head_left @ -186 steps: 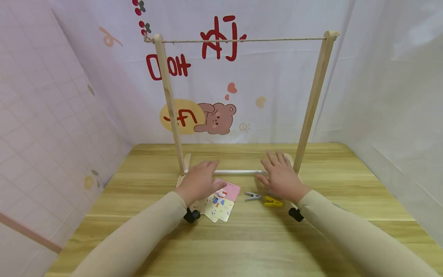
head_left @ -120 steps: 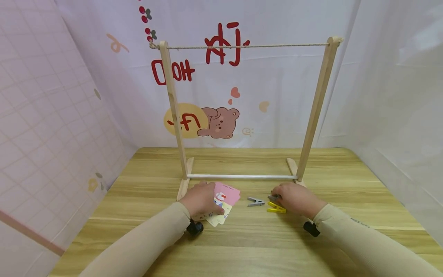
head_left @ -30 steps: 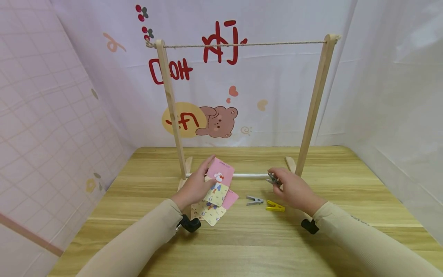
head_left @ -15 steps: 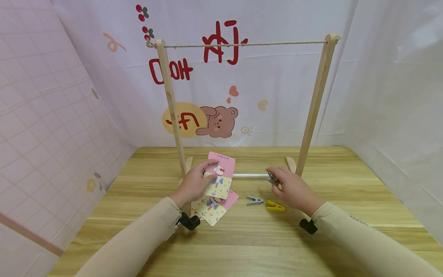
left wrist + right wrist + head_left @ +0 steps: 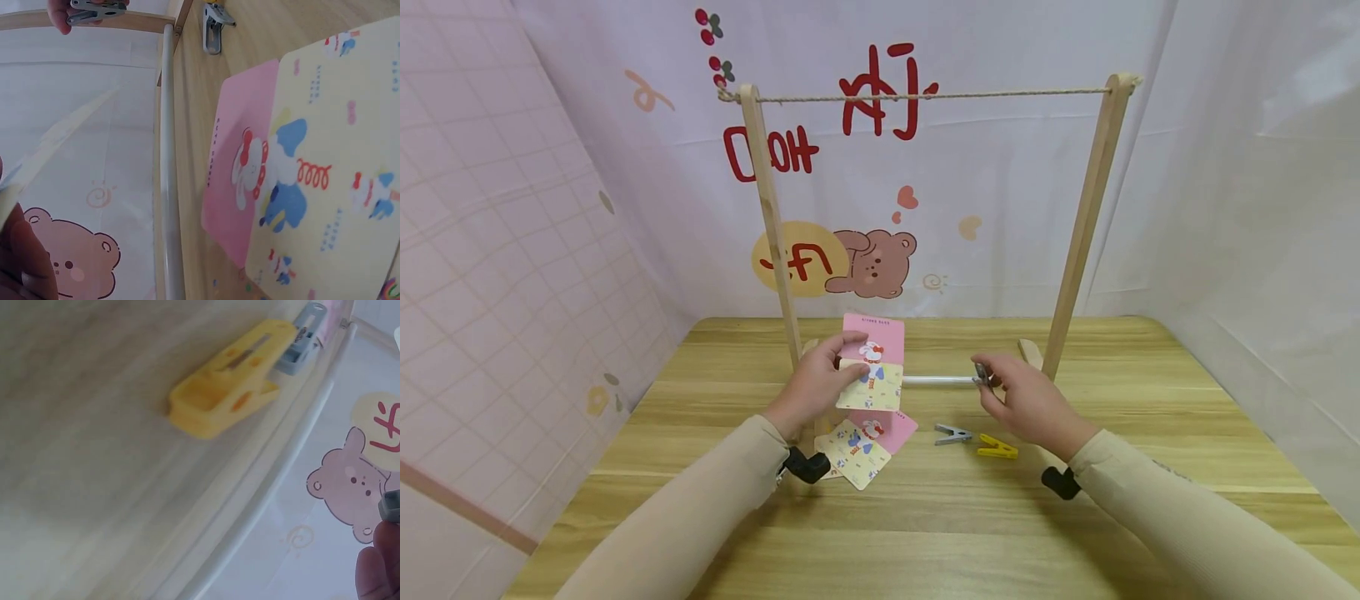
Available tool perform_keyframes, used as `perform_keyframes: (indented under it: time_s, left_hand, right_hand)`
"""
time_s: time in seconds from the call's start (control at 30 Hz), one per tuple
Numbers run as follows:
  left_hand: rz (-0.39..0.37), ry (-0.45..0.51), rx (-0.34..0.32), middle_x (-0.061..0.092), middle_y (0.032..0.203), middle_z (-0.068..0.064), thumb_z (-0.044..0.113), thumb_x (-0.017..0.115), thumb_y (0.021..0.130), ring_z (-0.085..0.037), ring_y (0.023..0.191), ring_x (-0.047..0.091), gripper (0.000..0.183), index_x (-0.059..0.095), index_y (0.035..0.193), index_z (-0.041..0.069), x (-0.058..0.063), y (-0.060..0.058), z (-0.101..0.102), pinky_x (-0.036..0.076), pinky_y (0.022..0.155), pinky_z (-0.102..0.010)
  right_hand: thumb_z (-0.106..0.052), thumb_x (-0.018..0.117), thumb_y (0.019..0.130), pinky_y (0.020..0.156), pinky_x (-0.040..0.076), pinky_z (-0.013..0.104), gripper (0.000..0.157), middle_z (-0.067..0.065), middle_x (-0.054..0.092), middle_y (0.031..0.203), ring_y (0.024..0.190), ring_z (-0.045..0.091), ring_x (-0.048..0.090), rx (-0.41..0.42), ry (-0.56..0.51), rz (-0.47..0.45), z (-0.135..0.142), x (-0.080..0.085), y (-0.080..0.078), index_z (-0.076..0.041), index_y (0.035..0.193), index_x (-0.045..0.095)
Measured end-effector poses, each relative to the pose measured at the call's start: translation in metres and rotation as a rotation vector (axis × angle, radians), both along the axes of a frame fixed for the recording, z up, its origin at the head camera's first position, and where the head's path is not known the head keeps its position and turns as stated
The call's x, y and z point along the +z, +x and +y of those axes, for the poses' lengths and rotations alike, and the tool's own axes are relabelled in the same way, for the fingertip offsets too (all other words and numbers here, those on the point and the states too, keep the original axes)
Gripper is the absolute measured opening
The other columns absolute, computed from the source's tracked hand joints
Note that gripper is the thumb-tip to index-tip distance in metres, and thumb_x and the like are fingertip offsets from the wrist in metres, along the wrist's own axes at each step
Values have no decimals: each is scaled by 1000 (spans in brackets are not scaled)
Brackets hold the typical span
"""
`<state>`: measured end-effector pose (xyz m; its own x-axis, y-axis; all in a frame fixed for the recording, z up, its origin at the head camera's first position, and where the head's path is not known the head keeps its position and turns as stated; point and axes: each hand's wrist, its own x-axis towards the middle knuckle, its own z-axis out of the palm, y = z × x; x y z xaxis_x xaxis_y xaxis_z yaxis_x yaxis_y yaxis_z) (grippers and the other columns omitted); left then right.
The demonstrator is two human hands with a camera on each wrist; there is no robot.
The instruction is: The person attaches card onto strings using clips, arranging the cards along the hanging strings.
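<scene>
Card [image 5: 883,360] pinched in left grip [image 5: 815,382] partly hides crossbar [image 5: 936,380], right grip [image 5: 1032,405] pinching gray clip [image 5: 982,372].

pink-and-pale-yellow upper card [image 5: 886,373], white rabbit [image 5: 871,353] print
below the card: lower cards [image 5: 856,454], pink and pale yellow; right of it: grey clips [image 5: 961,436], yellow clip [image 5: 1006,452]; behind it: white backdrop [image 5: 1000,167], brown bear [image 5: 880,265], red lettering [image 5: 913,115].

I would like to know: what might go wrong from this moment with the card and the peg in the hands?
1. The left hand holds the pink-and-yellow card near one side edge, so it might tilt or slip.
2. The right hand holds a grey peg at the fingertips; it may drop.
3. The black wrist device appears close to the overlapping loose cards; a low movement could disturb them.
</scene>
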<state>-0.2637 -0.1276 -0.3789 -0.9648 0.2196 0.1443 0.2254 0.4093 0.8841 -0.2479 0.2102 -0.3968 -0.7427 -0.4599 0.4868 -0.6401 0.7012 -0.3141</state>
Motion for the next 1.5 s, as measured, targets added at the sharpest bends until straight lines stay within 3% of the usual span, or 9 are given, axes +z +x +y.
perform_keyframes:
  time_s: [0.33, 0.7, 0.83, 1.2, 1.5]
  left_hand:
    - [37, 17, -9, 69, 122, -10, 16, 70, 102, -21, 90, 68, 48, 58, 147, 24, 9, -6, -5, 59, 73, -29]
    - [83, 45, 1, 69, 126, -10, 13, 71, 102, -21, 95, 68, 43, 60, 143, 20, 20, -13, -8, 58, 74, -24]
    - [106, 60, -9, 70, 126, -13, 10, 70, 101, -21, 95, 68, 42, 60, 142, 17, 24, -14, -9, 58, 75, -24]
    - [167, 22, 11, 66, 131, -8, 16, 69, 103, -23, 97, 65, 39, 61, 142, 19, 37, -17, -12, 53, 76, -24]
    - [174, 83, 0, 69, 121, -10, 16, 68, 104, -22, 85, 65, 36, 63, 140, 19, 49, -19, -13, 53, 67, -22]
  right_hand:
    - [-5, 68, 96, 75, 58, 37, 31, 4, 72, 104, 89, 17, 68, -1, -22, -3, -9, 12, 1, -4, 126, 65]
    - [-5, 69, 96, 76, 62, 43, 30, 3, 70, 101, 86, 17, 70, 41, -100, 1, -20, 23, -2, -3, 126, 64]
    - [-3, 68, 95, 76, 62, 39, 30, 2, 72, 102, 85, 15, 71, 45, -129, -16, -24, 29, -3, -3, 125, 65]
    - [-7, 70, 98, 76, 62, 34, 29, 3, 77, 102, 84, 16, 73, 51, -181, -39, -38, 51, -3, -5, 127, 64]
    - [-4, 67, 98, 77, 61, 33, 30, 6, 74, 107, 85, 17, 70, 70, -254, -62, -48, 70, -5, -2, 127, 63]
